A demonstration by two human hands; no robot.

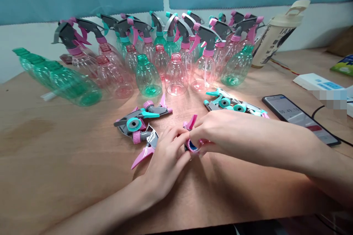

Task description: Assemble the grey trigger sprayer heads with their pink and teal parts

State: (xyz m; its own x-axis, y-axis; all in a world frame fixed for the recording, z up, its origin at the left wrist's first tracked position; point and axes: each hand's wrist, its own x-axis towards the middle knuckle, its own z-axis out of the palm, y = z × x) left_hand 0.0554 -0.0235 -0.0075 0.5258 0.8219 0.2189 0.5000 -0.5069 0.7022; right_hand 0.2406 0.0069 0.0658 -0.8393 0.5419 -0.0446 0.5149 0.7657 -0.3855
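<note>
In the head view, a grey and pink trigger spray head (191, 122) is between my two hands, its collar opening facing up with something dark blue inside. My left hand (168, 154) is closed around its left side. My right hand (211, 129) has its fingers pinched at the collar's right rim, and the fingertips are partly hidden. Beside my left hand lies a pile of loose pink, teal and grey spray heads (134, 125). Past my right hand there are more spray heads (234, 104), mostly teal and grey.
Uncapped bottles, green (149, 80) and pink (176, 77), stand in front of several bottles with spray heads fitted (207, 49). Green bottles (68, 84) lean at the left. A phone (300, 117) showing a timer, a power strip (320, 82) and a cream tumbler (278, 36) are at the right.
</note>
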